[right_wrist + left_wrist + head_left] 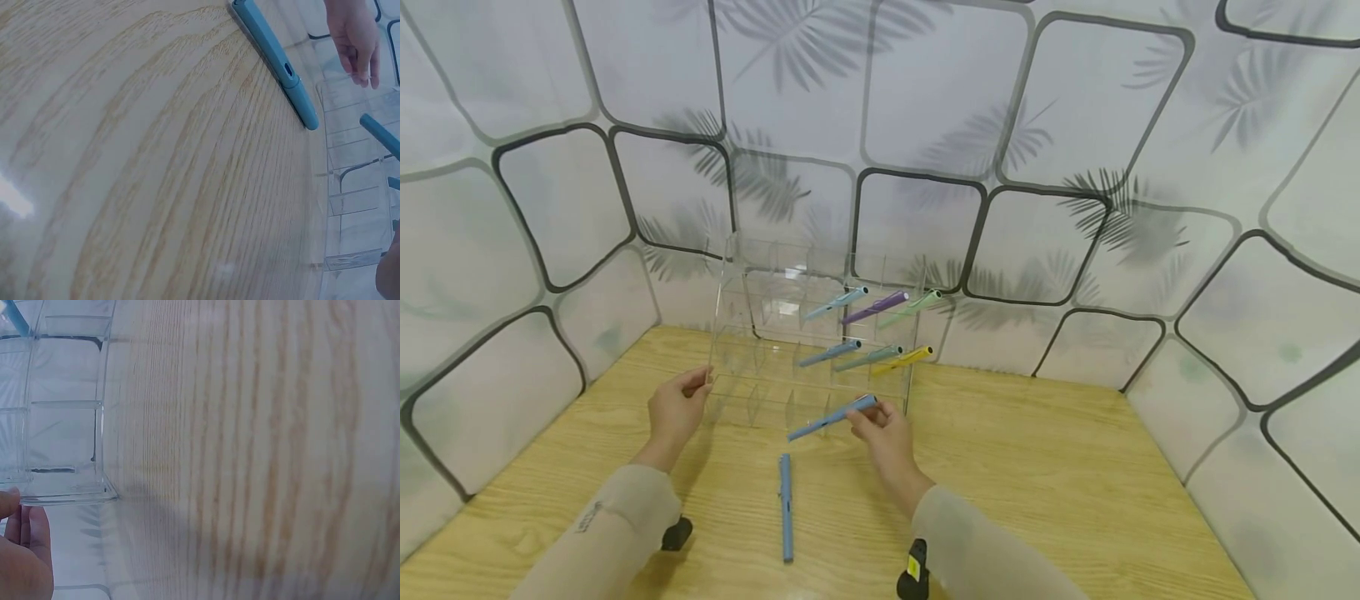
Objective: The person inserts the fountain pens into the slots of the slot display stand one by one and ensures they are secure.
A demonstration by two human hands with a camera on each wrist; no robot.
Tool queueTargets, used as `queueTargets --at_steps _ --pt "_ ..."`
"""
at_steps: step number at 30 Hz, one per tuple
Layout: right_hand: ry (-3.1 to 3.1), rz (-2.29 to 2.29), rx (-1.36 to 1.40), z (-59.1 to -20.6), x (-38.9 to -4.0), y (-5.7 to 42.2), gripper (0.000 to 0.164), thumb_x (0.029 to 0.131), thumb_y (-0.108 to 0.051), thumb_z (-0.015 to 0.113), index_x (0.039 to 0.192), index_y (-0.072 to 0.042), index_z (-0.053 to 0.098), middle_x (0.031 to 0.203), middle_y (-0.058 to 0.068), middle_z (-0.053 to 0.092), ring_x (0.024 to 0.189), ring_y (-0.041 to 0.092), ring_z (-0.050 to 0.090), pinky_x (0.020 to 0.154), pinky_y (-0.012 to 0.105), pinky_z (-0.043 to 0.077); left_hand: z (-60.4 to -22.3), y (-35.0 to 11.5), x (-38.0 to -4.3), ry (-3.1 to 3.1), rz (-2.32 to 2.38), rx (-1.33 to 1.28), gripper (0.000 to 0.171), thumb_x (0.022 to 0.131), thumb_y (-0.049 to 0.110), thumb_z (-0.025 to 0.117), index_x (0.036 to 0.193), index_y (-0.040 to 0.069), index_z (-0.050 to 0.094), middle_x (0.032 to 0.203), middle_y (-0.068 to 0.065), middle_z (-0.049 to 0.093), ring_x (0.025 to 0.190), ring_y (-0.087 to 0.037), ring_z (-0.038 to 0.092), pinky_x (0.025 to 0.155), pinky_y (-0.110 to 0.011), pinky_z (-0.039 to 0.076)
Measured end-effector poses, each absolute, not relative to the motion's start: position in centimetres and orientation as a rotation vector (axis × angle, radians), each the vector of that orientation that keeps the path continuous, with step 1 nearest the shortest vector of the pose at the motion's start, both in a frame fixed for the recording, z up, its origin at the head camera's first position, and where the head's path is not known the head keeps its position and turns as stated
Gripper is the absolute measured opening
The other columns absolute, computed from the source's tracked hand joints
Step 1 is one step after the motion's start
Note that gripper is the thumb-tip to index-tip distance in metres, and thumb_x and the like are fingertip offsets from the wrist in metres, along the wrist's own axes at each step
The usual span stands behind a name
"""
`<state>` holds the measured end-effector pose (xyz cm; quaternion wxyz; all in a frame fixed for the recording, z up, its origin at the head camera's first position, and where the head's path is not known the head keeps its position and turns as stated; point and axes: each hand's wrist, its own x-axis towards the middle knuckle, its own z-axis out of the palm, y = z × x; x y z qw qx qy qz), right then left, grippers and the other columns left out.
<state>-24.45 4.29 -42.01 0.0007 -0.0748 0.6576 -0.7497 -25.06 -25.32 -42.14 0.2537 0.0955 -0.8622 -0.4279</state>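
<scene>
A clear acrylic pen rack (721, 296) with tiered compartments stands on the table. My left hand (676, 410) pinches its left side edge; in the left wrist view the thumb is on one face of the side panel (69, 500), the fingers on the other. My right hand (889, 442) holds a blue pen (829, 419) by its right end, between thumb and fingers. That pen slants across the front of the lowest tier. On the table before the rack lies another blue pen (786, 508), clip facing left.
Upper tier: a light blue pen (837, 303), a purple pen (876, 308) and a light green pen (912, 308). Below them rest a blue pen (831, 353), a grey-green pen (868, 358) and a yellow pen (904, 360). Patterned curtain (925, 100) surrounds the wooden table (1037, 483).
</scene>
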Motion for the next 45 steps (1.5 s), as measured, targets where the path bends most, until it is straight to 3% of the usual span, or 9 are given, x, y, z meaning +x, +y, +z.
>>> queueTargets --at_steps 8,15,27,34,45 --pt "2.125 -2.480 -0.251 -41.5 -25.0 4.7 0.031 0.089 -0.001 0.065 0.119 0.004 0.059 0.116 0.018 0.064 0.099 0.020 0.064 0.081 0.027 0.052 -42.2 -25.3 -25.1 -2.340 -1.151 0.258 0.026 0.091 0.004 0.063 0.116 -0.004 0.064 0.106 -0.023 0.067 0.093 -0.037 0.063 0.080 -0.047 0.048" --pt "2.274 -2.559 -0.271 -41.2 -25.9 5.2 0.023 0.087 0.006 0.064 0.110 0.005 0.063 0.107 0.019 0.067 0.095 0.022 0.065 0.080 0.026 0.052 -42.2 -25.2 -25.3 -2.319 -1.140 0.245 0.025 0.091 0.002 0.063 0.115 -0.005 0.065 0.105 -0.023 0.067 0.092 -0.037 0.063 0.081 -0.046 0.048" --pt "2.408 -2.488 -0.252 -40.7 -25.6 6.0 0.026 0.086 0.008 0.065 0.112 0.005 0.063 0.109 0.017 0.067 0.097 0.028 0.064 0.076 0.021 0.051 -42.3 -25.4 -25.3 -2.309 -1.134 0.229 0.025 0.091 0.002 0.062 0.115 -0.006 0.064 0.105 -0.025 0.066 0.092 -0.039 0.063 0.083 -0.050 0.047" --pt "2.490 -2.354 -0.310 -41.9 -26.1 6.1 0.024 0.085 0.008 0.065 0.108 0.003 0.065 0.105 0.015 0.068 0.095 0.027 0.065 0.075 0.023 0.052 -42.3 -25.4 -25.3 -2.309 -1.133 0.231 0.025 0.091 0.002 0.063 0.115 -0.005 0.065 0.104 -0.024 0.067 0.091 -0.038 0.063 0.083 -0.049 0.046" --pt "2.505 -2.201 -0.332 -40.0 -24.8 5.9 0.024 0.085 0.011 0.061 0.109 0.010 0.061 0.111 0.022 0.064 0.104 0.034 0.061 0.089 0.036 0.049 -42.3 -25.4 -25.2 -2.316 -1.152 0.246 0.026 0.092 0.003 0.062 0.115 -0.005 0.065 0.105 -0.024 0.066 0.093 -0.038 0.063 0.083 -0.049 0.047"
